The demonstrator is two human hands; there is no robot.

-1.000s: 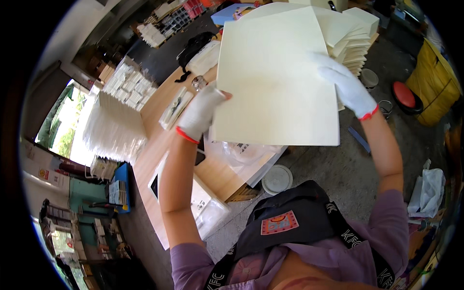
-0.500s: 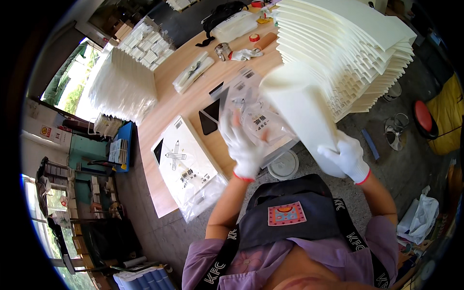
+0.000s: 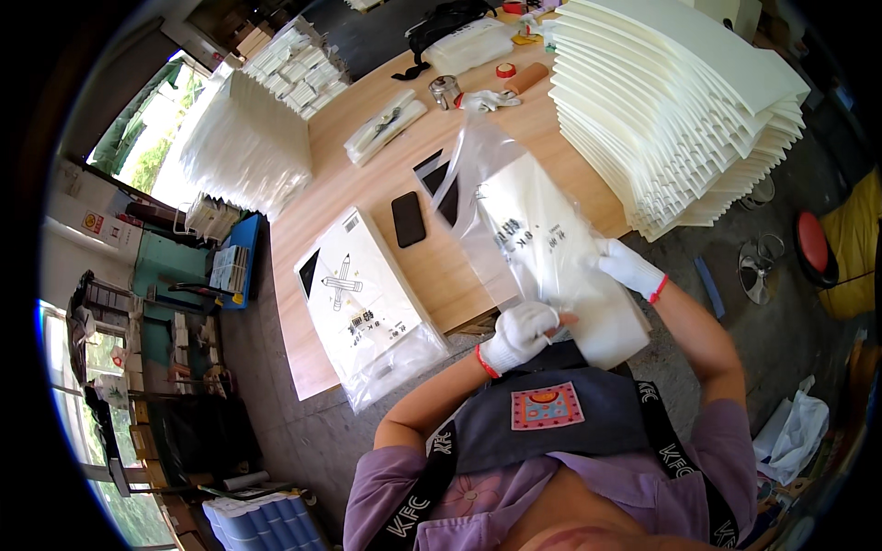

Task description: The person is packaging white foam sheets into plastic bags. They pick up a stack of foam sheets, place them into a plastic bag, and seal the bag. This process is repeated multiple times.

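A thick sheaf of white paper point(image 3: 614, 338) lies curved inside a clear printed plastic bag point(image 3: 542, 241), its near end sticking out at the bag's mouth. At the lower side of that mouth, my gloved left hand point(image 3: 516, 338) is closed on the bag's edge, bare fingertips showing. My gloved right hand point(image 3: 630, 269) grips the right side of the bag and sheaf, its thumb side on top. Left of the bag, a filled bag of paper point(image 3: 360, 303) with a crossed-pencil print rests on the table, beside a black phone point(image 3: 408, 219).
A tall stack of folded white paper point(image 3: 671, 119) stands at the table's right. On the wooden table point(image 3: 367, 188) are a clear packet point(image 3: 386, 127), a metal mug point(image 3: 445, 92), a spare glove point(image 3: 490, 100) and red tape point(image 3: 505, 71). Plastic-wrapped stacks point(image 3: 243, 142) rise at far left.
The paper sheaf has gone from my right hand's open hold into the plastic bag. My left hand has moved down and right and closed on the bag's edge.
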